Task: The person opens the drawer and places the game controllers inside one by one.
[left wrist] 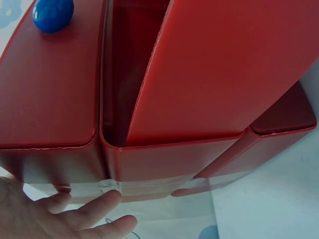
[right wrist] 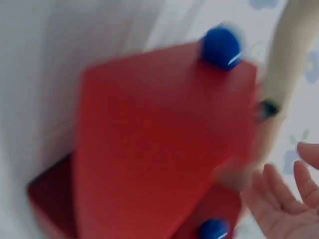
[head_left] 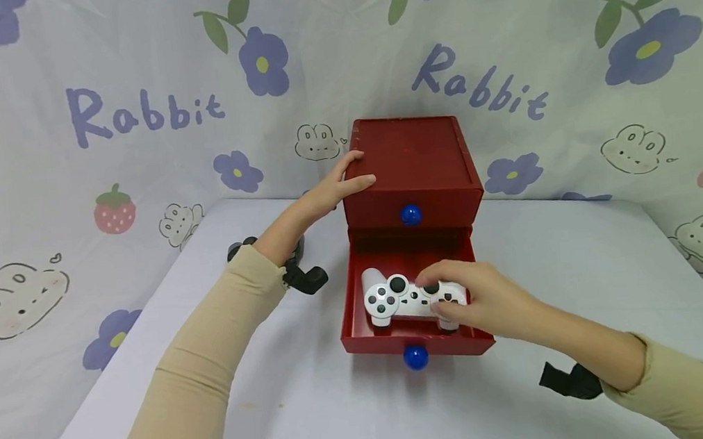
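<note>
A red two-drawer cabinet [head_left: 411,151] with blue knobs stands on the white table, its lower drawer [head_left: 377,343] pulled out. Inside that drawer lies a white game controller [head_left: 418,301], sticks and buttons facing up. My left hand [head_left: 339,187] rests on the cabinet's top left edge, fingers spread; the left wrist view has this hand [left wrist: 70,216] beside the red side wall. Over the controller's right end is my right hand [head_left: 486,295], fingertips right at its buttons. In the blurred right wrist view the right hand's fingers [right wrist: 279,189] look loosely spread, with the controller hidden.
Behind my left forearm, a dark object [head_left: 235,249] sits on the table, mostly hidden. A white cloth [head_left: 142,49] with rabbits and flowers hangs close behind the cabinet. Black straps [head_left: 569,380] hang at both wrists.
</note>
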The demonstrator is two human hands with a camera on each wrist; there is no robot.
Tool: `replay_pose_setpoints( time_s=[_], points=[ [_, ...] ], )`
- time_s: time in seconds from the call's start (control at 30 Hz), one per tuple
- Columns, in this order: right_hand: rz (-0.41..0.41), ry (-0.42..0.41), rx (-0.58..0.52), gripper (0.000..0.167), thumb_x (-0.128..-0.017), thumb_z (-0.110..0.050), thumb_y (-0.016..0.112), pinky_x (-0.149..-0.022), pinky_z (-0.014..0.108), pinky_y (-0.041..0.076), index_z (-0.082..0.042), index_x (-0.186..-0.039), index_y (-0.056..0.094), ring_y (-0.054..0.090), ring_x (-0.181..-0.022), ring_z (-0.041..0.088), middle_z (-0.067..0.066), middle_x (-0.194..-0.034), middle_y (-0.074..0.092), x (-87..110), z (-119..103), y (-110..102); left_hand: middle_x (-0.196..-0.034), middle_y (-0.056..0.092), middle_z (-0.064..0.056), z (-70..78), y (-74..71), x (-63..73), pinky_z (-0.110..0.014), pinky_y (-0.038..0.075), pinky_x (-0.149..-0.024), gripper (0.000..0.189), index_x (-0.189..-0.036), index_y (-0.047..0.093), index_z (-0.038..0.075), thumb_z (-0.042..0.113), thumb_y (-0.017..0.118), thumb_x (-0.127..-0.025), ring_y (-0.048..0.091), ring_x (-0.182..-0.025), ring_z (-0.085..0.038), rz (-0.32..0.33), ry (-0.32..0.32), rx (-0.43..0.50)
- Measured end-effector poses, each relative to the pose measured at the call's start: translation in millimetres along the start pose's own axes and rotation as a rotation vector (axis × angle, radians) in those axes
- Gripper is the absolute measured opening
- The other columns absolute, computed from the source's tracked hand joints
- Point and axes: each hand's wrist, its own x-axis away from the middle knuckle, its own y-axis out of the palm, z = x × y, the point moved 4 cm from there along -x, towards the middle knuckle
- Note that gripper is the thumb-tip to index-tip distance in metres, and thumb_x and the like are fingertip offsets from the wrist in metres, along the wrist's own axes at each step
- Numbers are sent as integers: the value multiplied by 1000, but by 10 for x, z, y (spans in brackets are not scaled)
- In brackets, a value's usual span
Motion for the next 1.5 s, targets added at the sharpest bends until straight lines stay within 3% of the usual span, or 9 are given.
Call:
replay_pose_setpoints(
  time_s=[0.17, 0.23, 0.3, 0.37, 0.5, 0.67, 0.93, 1.3, 1.5],
  points=[
    [-316, -47, -187, 27, -85, -19, 64, -73, 24, 52, -15, -111, 59, 60, -87, 5, -5, -98, 64, 233, -253, 263, -145, 18, -7, -17, -12, 1, -55, 27, -100, 65, -143, 14, 22, 37, 47, -89, 27, -128, -25, 8, -10, -1],
    [-437, 29, -167, 35, -84, -24, 66, -69, 19, 50, -18, -116, 56, 57, -83, 0, -10, -95, 62, 311, -253, 454, -145, 19, -7, -18, -14, -2, -55, 28, -100, 65, -143, 14, 22, 36, 47, -89, 27, -128, -25, 8, -6, 1],
    [-479, 82, -51, 44, -81, -28, 69, -65, 16, 48, -18, -120, 52, 56, -78, -2, -12, -91, 61, 360, -206, 631, -144, 20, -8, -16, -13, -3, -55, 28, -100, 64, -143, 15, 21, 36, 47, -89, 28, -127, -25, 7, -2, 3],
    [-416, 50, 117, 53, -77, -28, 73, -62, 16, 47, -17, -122, 48, 55, -70, -1, -11, -83, 61, 373, -150, 759, -144, 20, -8, -15, -12, -5, -53, 28, -101, 65, -143, 14, 20, 36, 47, -89, 28, -127, -25, 7, 1, 2],
    [-143, -149, 438, 57, -72, -21, 77, -57, 16, 46, -12, -118, 45, 49, -55, 3, -7, -63, 53, 347, -89, 839, -145, 19, -8, -15, -6, -8, -53, 28, -101, 65, -144, 14, 20, 35, 47, -90, 27, -128, -25, 9, 0, 3],
    [35, -248, 531, 43, -72, -18, 77, -50, 13, 44, -14, -105, 50, 44, -45, 2, -8, -55, 48, 277, -50, 822, -144, 21, -10, -7, 5, -16, -50, 28, -103, 64, -144, 14, 18, 33, 46, -90, 29, -126, -25, -3, 24, 19],
    [52, -182, 484, 27, -75, -18, 74, -47, 11, 37, -16, -97, 58, 37, -43, -1, -10, -51, 45, 109, 18, 676, -141, 25, -11, -6, 9, -28, -46, 29, -102, 62, -143, 15, 16, 30, 46, -90, 34, -122, -24, -8, 47, 44],
    [27, -48, 460, 29, -76, -21, 73, -53, 17, 46, -15, -103, 63, 47, -49, 0, -7, -60, 58, -170, 243, 528, -141, 26, -11, -8, 19, -33, -44, 27, -105, 64, -143, 14, 16, 30, 47, -90, 33, -124, -24, -10, 38, 45],
    [18, -49, 438, 31, -76, -24, 73, -56, 17, 47, -15, -105, 64, 46, -48, -1, -8, -61, 60, -245, 246, 484, -141, 24, -10, -13, 9, -38, -45, 28, -104, 63, -143, 14, 17, 30, 47, -90, 33, -124, -24, -3, 39, 40]
  ],
)
